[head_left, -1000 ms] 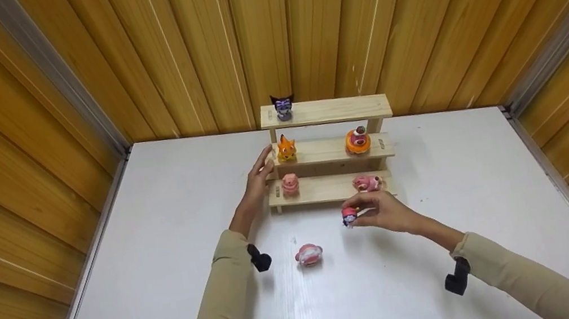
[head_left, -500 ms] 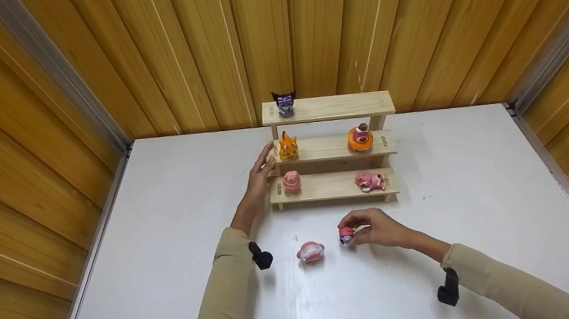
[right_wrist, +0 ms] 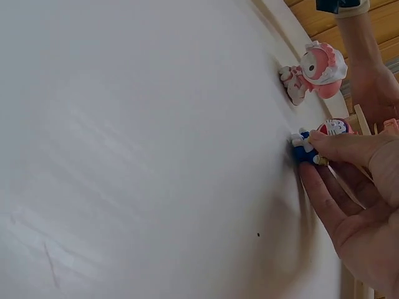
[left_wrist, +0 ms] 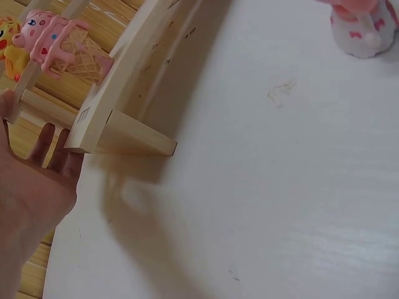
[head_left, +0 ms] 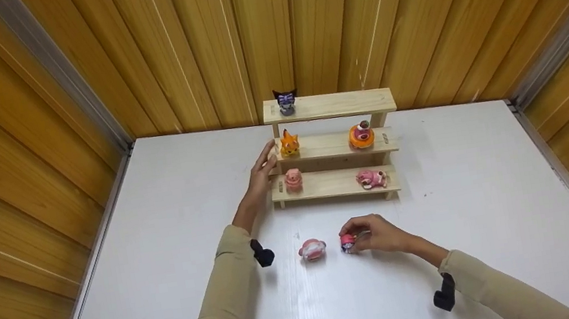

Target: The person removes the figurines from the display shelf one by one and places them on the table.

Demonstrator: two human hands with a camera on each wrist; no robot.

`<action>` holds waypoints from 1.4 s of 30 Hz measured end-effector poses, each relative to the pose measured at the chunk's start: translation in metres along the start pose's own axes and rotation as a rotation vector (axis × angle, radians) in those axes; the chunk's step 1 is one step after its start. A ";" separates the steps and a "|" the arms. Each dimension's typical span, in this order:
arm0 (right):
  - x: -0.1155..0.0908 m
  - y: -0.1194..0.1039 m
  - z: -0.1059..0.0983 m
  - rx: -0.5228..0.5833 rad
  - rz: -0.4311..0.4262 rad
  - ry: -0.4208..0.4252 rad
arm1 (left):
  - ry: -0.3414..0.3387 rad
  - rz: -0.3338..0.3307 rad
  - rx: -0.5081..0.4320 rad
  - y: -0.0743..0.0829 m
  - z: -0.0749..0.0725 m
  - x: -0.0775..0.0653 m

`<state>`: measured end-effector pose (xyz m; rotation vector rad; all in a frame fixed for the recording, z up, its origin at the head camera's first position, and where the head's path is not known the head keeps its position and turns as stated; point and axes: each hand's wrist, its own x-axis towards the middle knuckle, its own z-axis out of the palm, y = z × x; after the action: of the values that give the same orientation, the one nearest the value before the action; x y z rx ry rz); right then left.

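Observation:
My right hand (head_left: 382, 234) pinches a small blue cat figurine (right_wrist: 305, 147) with a white face and a pink-red top, thumb on one side and fingers on the other. The figurine is upright, with its base right at the white tabletop. Just left of it stands a pink figurine with a white bonnet (head_left: 312, 250). My left hand (head_left: 260, 180) rests against the left end of a three-step wooden display shelf (head_left: 345, 182), its fingers fairly straight along the board ends. In the left wrist view, some fingertips (left_wrist: 61, 152) are partly hidden behind the lowest board.
On the shelf stand a dark horned figurine (head_left: 286, 102), an orange fox-eared one (head_left: 289, 144), an orange-ringed one (head_left: 361, 136), a pink ice-cream-cone one (head_left: 293, 180) and a pink lying one (head_left: 371, 179). Wood-patterned walls (head_left: 263, 26) enclose the white table (head_left: 165, 201).
My right hand has drawn the blue cat figurine away from the shelf's front and down to the tabletop beside the bonneted figurine. My left hand stays at the shelf.

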<state>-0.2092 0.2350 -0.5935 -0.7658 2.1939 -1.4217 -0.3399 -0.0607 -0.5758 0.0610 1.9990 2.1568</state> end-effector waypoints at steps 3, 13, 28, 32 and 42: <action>-0.002 0.004 0.001 -0.010 -0.029 0.017 | -0.004 -0.003 0.000 0.001 0.002 0.002; -0.004 0.002 0.006 -0.059 -0.044 0.044 | -0.010 -0.012 -0.023 0.003 0.003 0.004; -0.008 0.001 -0.007 -0.039 -0.084 -0.019 | -0.005 -0.022 0.009 0.001 0.004 0.004; -0.007 0.000 -0.020 -0.014 -0.083 -0.023 | 0.003 -0.027 0.004 0.002 0.004 0.003; 0.007 -0.029 -0.050 -0.032 -0.042 0.004 | 0.013 -0.031 0.009 0.002 0.001 0.001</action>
<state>-0.2385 0.2557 -0.5475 -0.8254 2.2206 -1.4131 -0.3408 -0.0594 -0.5737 0.0169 2.0037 2.1341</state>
